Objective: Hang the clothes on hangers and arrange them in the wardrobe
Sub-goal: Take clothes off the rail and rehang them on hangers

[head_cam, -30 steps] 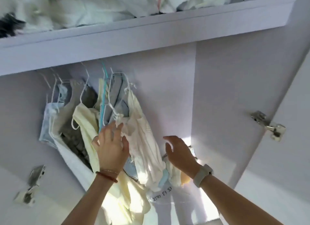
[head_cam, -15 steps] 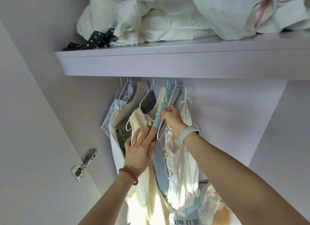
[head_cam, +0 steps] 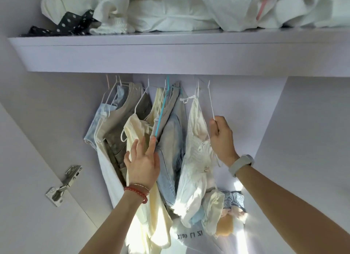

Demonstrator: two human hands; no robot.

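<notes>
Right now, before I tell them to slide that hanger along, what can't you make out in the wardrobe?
Head view only:
- The rail and the hanger hooks: hidden behind the shelf.
- The white hanger that the right hand pinches: its lower part is hidden by that hand.
- The clothes' lower ends: cut off by the bottom edge.

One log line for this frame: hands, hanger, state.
left hand: open, pressing hung clothes aside | right hand: grips white hanger beside white top | step: spacing hangers under shelf
</notes>
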